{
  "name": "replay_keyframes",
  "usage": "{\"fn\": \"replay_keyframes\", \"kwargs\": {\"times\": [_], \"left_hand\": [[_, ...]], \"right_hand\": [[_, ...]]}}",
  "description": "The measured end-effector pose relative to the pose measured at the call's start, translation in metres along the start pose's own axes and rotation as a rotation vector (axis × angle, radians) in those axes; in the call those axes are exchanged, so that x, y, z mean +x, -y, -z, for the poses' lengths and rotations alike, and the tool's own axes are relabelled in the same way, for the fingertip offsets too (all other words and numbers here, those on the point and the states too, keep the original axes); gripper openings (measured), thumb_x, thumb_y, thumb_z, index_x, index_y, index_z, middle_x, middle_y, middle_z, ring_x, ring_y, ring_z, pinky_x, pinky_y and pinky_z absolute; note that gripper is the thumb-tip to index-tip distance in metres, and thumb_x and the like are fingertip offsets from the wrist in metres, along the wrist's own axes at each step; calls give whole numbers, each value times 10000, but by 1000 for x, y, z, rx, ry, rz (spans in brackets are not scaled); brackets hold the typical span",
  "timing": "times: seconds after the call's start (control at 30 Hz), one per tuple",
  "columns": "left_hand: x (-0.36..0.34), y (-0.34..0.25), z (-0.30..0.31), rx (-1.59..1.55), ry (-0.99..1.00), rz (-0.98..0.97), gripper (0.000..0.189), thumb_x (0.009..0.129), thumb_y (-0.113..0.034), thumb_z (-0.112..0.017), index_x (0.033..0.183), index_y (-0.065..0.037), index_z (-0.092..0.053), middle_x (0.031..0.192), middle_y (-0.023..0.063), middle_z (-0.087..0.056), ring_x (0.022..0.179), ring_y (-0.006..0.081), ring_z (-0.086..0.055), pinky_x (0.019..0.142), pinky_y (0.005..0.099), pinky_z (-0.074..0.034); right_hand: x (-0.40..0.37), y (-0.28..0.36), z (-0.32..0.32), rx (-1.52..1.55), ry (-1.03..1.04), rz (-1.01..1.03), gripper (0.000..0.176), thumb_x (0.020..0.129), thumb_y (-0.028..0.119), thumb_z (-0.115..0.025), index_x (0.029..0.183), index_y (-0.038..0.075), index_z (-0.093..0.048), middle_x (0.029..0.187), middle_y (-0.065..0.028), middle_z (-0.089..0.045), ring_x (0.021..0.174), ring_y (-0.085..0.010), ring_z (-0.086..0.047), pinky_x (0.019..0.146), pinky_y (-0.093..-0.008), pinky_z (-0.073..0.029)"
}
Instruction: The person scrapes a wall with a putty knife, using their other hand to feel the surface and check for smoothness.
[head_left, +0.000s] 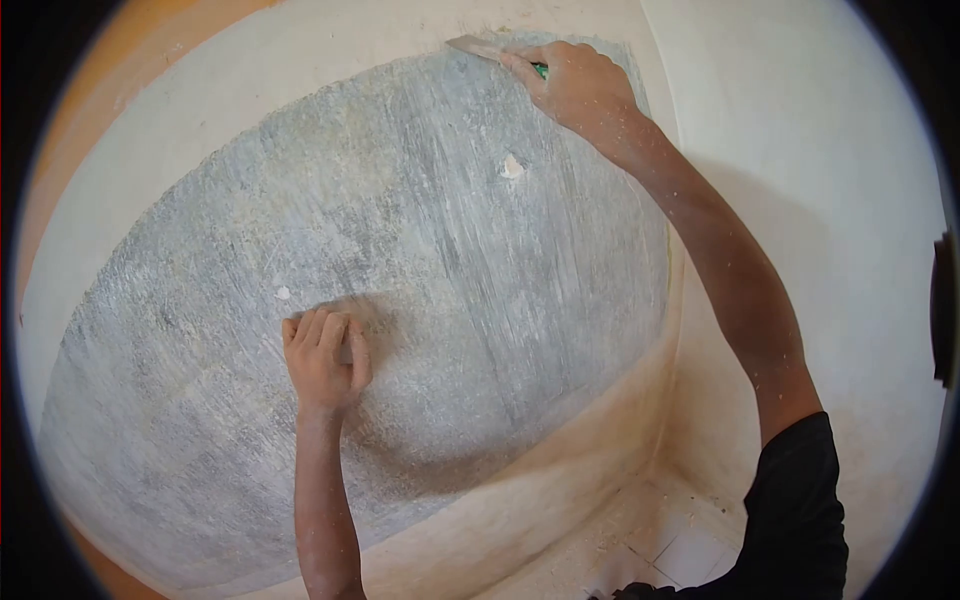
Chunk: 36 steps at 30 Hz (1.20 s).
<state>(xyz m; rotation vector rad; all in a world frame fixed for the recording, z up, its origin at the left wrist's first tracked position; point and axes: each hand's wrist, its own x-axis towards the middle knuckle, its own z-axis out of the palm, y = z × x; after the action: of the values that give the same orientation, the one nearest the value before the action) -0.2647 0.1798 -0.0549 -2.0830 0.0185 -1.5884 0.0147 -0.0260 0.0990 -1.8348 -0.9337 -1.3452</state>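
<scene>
My right hand (585, 88) is closed round the green handle of a scraper (478, 47), whose flat metal blade points left at the top edge of a rough grey wall patch (430, 230). Lower on the left, my left hand (327, 350) is against the grey surface with its fingers curled. Whether it holds anything is hidden. Just above it is a small white chipped spot (283, 293), and a larger one (513, 166) lies below the scraper.
A cream band (200, 120) curves round the grey patch, with orange paint beyond it at the left. At the right a pale wall (850, 250) meets it in a corner. Floor tiles (680, 555) show at the bottom, and a dark object (942, 310) at the right edge.
</scene>
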Motion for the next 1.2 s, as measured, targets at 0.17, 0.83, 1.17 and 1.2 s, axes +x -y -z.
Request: {"fn": "replay_keyframes", "kwargs": {"times": [0.17, 0.83, 1.17, 1.2], "left_hand": [[-1, 0, 3, 7, 6, 1, 80, 796, -45, -619, 778, -97, -560, 709, 37, -548, 663, 199, -518, 686, 332, -326], [1, -3, -2, 46, 24, 33, 63, 791, -55, -619, 789, -88, -565, 737, 47, -581, 689, 211, -544, 688, 334, -322], [0, -5, 0, 14, 43, 24, 73, 790, -62, -623, 776, -92, -558, 728, 44, -572, 684, 215, -538, 692, 338, -319], [-1, -5, 0, 11, 32, 31, 77, 791, -62, -624, 775, -94, -556, 723, 43, -567, 683, 215, -538, 693, 338, -320]], "right_hand": [[-4, -2, -3, 52, 8, -1, 416, 994, 500, -465, 1187, 227, -713, 690, -68, -690, 579, -210, -649, 592, -349, -549], [-10, -3, 3, 120, 138, -5, 433, 988, 504, -479, 1176, 195, -717, 735, -77, -702, 648, -204, -674, 671, -379, -568], [-15, -4, -1, 119, 37, 19, 418, 986, 505, -477, 1169, 220, -722, 704, -80, -690, 675, -224, -677, 731, -420, -559], [-17, -4, 0, 109, 85, 1, 426, 987, 511, -471, 1161, 216, -726, 702, -84, -688, 671, -225, -676, 730, -418, -558]]}}
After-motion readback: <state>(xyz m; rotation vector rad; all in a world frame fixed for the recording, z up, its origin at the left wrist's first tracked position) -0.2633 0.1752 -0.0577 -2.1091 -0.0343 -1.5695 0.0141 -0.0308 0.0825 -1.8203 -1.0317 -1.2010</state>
